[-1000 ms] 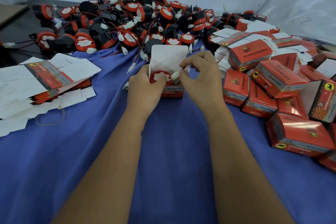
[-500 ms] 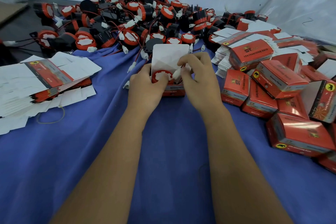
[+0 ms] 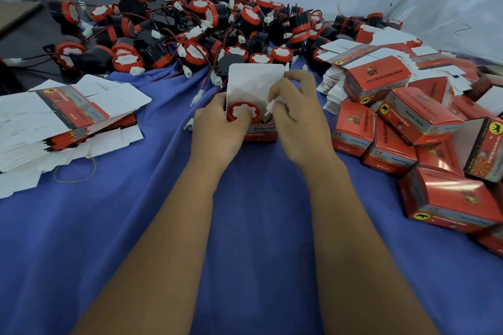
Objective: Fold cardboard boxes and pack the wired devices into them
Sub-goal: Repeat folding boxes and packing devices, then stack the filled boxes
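Open box w/ device inside is steadied mid-cloth by left hand, gripped round it so it's prob kept from tipping. White connector is pinched by right hand, likely so the wire gets tucked in b4 the flap's closed.

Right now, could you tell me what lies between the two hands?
In the head view, the open box sits between the left hand and right hand, with a red device and white connector inside.

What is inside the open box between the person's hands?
In the open box sits one wired device, red rim and white face up. Its body and most of its wire are hidden by the box walls and fingers.
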`<state>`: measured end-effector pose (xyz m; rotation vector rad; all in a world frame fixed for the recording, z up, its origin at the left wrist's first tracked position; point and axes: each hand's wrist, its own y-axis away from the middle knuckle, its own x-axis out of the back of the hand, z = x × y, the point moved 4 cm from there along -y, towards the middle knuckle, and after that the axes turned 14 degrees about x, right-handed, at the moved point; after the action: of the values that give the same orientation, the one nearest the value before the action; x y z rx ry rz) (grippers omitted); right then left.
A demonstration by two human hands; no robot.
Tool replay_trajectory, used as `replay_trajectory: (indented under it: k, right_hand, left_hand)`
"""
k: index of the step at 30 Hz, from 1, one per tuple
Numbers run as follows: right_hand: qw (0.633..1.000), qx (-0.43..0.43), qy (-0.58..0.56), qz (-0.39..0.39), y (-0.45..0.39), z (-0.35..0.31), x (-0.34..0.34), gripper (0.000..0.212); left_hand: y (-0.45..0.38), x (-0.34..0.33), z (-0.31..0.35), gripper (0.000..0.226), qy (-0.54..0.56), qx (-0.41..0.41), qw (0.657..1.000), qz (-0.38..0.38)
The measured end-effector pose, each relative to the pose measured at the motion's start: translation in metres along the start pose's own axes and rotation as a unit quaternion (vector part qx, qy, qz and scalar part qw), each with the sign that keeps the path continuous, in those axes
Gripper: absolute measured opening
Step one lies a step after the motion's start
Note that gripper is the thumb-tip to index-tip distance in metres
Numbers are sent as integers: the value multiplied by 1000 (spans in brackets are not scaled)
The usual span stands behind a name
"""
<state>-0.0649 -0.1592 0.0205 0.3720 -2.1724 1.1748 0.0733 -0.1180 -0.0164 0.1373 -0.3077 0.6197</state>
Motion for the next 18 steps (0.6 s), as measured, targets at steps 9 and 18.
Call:
replay_trajectory:
  k: [9, 18]
  right_hand:
    - [1000, -9, 20, 14, -2, 4, 0, 14]
    - [996, -38, -80, 21, -2, 1, 6, 30]
  left_hand:
    - [-1, 0, -2, 20, -2, -9, 1000, 15]
    - [0, 0, -2, 12, 6, -8, 1000, 14]
